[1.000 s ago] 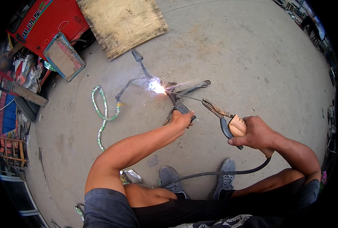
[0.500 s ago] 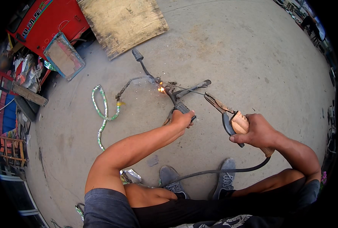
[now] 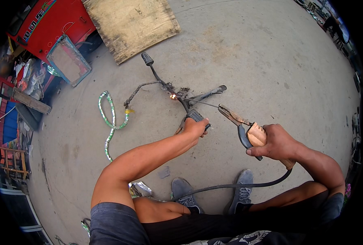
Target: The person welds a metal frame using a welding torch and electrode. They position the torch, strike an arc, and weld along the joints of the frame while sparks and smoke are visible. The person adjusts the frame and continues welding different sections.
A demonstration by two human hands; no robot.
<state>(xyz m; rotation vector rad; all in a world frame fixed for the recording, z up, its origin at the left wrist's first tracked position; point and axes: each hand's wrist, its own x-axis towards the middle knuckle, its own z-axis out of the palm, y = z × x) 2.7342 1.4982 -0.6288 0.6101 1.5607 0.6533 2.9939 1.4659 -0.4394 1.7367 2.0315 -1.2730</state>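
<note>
My left hand (image 3: 195, 130) is wrapped around a black ribbed pad (image 3: 195, 115) on a dark metal frame (image 3: 157, 75) lying on the concrete, with bent bars and a second pad at its far end. My right hand (image 3: 273, 142) grips a welding electrode holder (image 3: 256, 134) with a tan handle and dark lever. A thin rod (image 3: 204, 102) in the holder's jaws reaches to a small orange glow (image 3: 173, 96) at the frame's junction, amid dark debris. A black cable (image 3: 230, 186) runs from the holder past my shoes. A twisted bar leads left to a foil-wrapped hose (image 3: 112, 118).
A plywood board (image 3: 132, 28) and framed panel (image 3: 69, 61) stand by a red vehicle (image 3: 54, 20) upper left. Piled scrap (image 3: 24, 77) and wooden frames (image 3: 10, 161) line the left edge. Crumpled foil (image 3: 140, 189) lies near my left knee. A person (image 3: 336, 28) is at upper right.
The bright white arc and sparks from a second ago have died down to a small orange glow. The holder and rod shifted slightly upward, then back down. My left hand stayed in place.
</note>
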